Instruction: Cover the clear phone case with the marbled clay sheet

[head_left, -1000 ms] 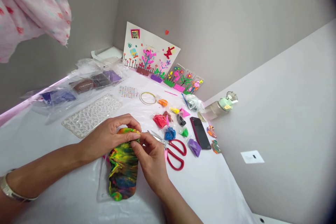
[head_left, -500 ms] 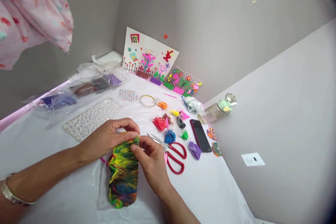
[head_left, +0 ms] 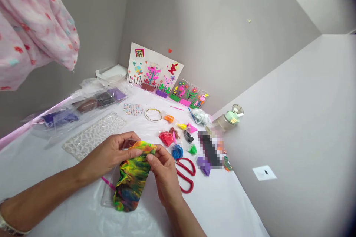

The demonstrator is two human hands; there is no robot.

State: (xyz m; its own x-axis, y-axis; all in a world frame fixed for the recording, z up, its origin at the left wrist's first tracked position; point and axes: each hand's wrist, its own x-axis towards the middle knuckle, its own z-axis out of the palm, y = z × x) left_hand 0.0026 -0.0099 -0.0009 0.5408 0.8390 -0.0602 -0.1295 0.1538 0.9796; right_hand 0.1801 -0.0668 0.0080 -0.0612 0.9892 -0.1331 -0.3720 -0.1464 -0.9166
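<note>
A flat slab of marbled clay (head_left: 133, 181), swirled in yellow, green, orange and black, is in front of me. My left hand (head_left: 118, 153) grips its upper left edge, thumb on the face and fingers curled behind. At the upper right corner, my right hand (head_left: 165, 174) pinches the slab between thumb and fingers. A clear plastic piece (head_left: 107, 194) shows beneath the slab's lower left side, beside a pink stick (head_left: 108, 182). Red-handled scissors (head_left: 191, 170) lie just right of my right hand, their blades mostly hidden by it.
Small bags of coloured clay, such as a red one (head_left: 166, 138) and a blue one (head_left: 177, 152), lie beyond the hands. A textured clear mat (head_left: 94, 133) is at left, a bottle (head_left: 229, 120) at right. A decorated board (head_left: 155, 68) leans on the wall.
The slab's upper end has tilted to the right, and more of its orange-yellow top shows. Both hands have kept hold of it. The surroundings sit lower in view, so the camera has tipped up.
</note>
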